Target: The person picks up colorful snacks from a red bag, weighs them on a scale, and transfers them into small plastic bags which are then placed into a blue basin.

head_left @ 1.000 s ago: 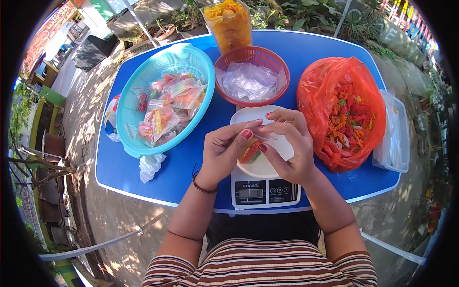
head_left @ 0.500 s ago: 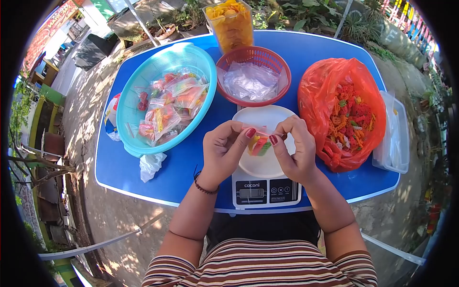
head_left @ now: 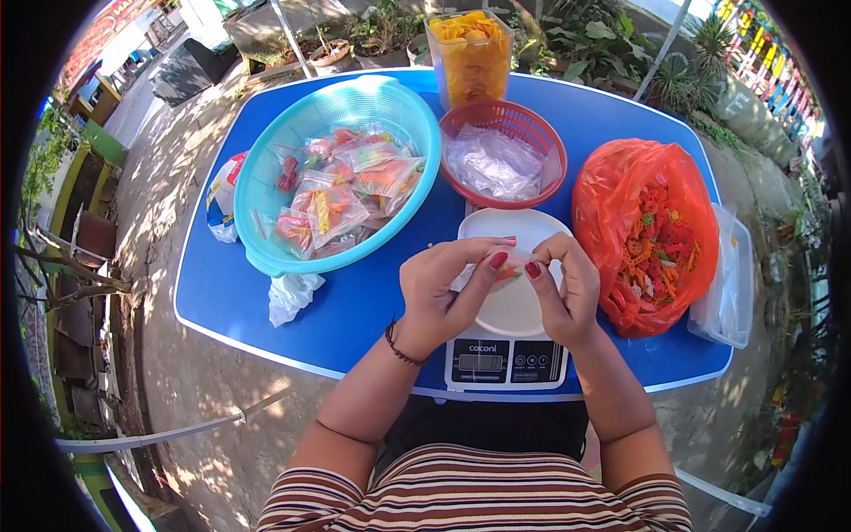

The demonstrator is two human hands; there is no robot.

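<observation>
Between my two hands is a small clear plastic bag (head_left: 508,273) with red, orange and green pieces inside. My left hand (head_left: 446,288) pinches one end of its top edge, thumb against fingers. The other end is pinched by my right hand (head_left: 567,285). Both hands are closed and hold the bag above the white round plate (head_left: 519,310) of a kitchen scale (head_left: 505,362). Part of the bag is hidden behind my fingers.
A turquoise basket (head_left: 257,253) holds several filled bags at left. Behind the scale is a red basket (head_left: 557,142) of flat clear bags. An orange-red plastic bag (head_left: 603,195) of colourful pieces stands at right, beside a clear box (head_left: 736,328). A container of yellow chips (head_left: 470,62) stands at the back.
The bag is tilted flatter between my hands, and less of its contents shows. My fingers still pinch its top edge. The whole view has shifted slightly.
</observation>
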